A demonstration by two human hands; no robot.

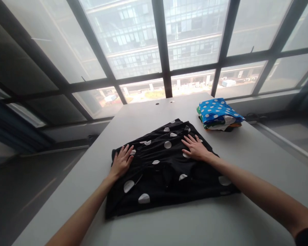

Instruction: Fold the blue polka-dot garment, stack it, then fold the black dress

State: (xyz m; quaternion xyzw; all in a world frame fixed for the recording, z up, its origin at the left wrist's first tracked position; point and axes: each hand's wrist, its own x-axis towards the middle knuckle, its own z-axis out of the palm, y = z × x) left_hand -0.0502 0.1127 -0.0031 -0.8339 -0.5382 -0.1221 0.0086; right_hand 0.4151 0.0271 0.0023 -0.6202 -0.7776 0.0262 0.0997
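We've got both palms flat, fingers spread, gripping nothing: left hand (122, 161) on the black dotted cloth's (164, 171) left edge, right hand (195, 148) on its far right part. Cloth's mid-table (259, 160), folded stack (218, 114) beyond.

A black cloth (166, 171) with white dots lies matt and soft-looking, with shallow creases, on a table (184, 225) whose pale grey top looks smooth and matt. The bare left hand (122, 162) and right hand (196, 148) press flat on the fabric. Nearby, a stack of folded cloths (218, 114) has a blue, white-dotted top layer with a slight sheen.
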